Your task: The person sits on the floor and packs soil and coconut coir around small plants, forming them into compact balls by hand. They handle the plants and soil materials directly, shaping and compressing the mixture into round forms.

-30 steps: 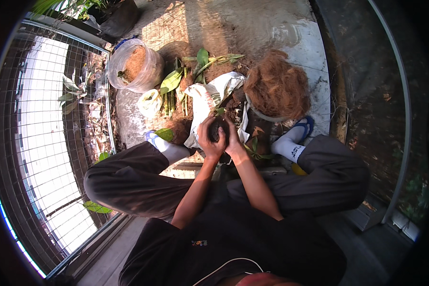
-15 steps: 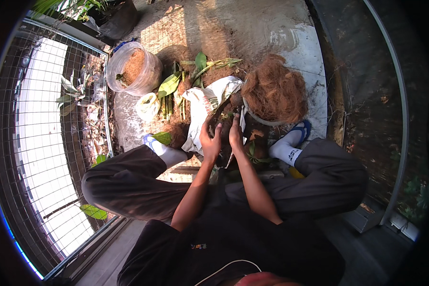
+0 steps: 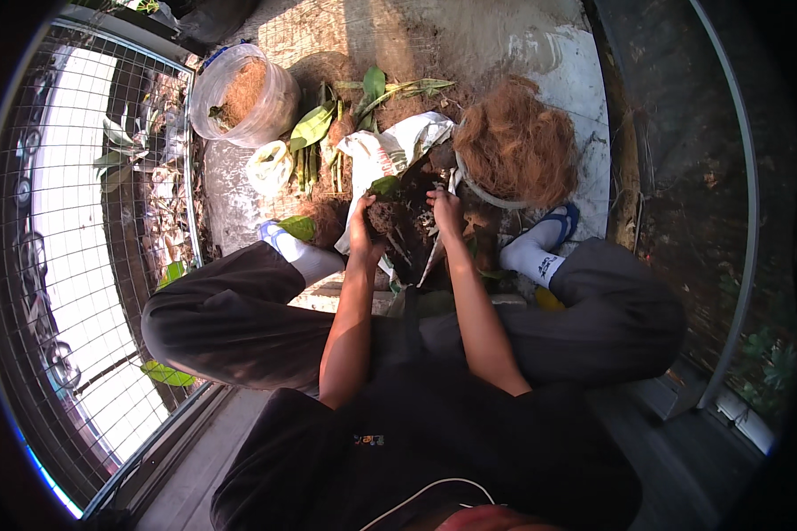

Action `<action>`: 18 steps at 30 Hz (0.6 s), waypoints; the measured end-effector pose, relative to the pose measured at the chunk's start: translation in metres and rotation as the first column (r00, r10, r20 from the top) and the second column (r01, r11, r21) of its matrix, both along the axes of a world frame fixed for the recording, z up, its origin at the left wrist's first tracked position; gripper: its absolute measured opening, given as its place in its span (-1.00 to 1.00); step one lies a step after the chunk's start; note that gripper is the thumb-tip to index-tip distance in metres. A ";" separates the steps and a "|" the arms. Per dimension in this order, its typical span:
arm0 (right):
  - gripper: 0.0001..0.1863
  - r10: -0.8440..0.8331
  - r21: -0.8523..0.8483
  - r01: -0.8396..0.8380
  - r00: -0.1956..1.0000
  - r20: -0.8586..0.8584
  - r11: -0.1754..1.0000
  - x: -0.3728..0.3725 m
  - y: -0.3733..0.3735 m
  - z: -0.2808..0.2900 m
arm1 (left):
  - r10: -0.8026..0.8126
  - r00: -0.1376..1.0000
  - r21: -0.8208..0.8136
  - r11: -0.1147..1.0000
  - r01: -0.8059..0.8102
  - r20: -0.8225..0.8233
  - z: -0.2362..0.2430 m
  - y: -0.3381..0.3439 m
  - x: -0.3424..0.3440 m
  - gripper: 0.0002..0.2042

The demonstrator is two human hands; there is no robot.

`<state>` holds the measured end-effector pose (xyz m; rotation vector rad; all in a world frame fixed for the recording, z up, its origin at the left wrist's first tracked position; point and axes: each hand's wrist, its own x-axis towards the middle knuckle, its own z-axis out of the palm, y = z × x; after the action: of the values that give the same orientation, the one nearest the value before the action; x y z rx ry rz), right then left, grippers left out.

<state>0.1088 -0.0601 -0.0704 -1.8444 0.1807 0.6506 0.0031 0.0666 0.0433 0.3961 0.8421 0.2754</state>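
My left hand (image 3: 360, 228) is closed around the side of a brown clump of roots and soil (image 3: 384, 218); a dark green leaf (image 3: 384, 186) shows just above it. My right hand (image 3: 446, 212) is over the right side of the soil, its fingers curled together by the edge of a white sack (image 3: 399, 146). What those fingers hold, if anything, is too small to make out. Dark soil (image 3: 423, 181) lies in the opened sack between both hands.
Brown coconut fibre (image 3: 518, 142) heaps over a tub at the right. To the left stand a clear plastic tub (image 3: 274, 111) with brown fibre, a pale plastic bag (image 3: 269, 168) and cut leafy stems (image 3: 312, 133). A wire mesh panel (image 3: 164, 257) borders the left side.
My hands have moved apart from their close, facing position over the soil. The left now grips the root clump, with the leaf showing above it; the right has curled its fingers.
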 end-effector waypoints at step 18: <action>-0.26 0.994 -0.795 -0.601 0.109 0.013 0.077 -0.117 -0.047 0.002 | 0.320 0.870 -0.319 0.926 -0.203 0.375 0.120 0.006 -0.016 -0.46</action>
<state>-0.0077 -0.1074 -0.0681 -2.6571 -1.5671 0.8156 -0.0131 0.0722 0.1632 -0.0444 0.4912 0.4760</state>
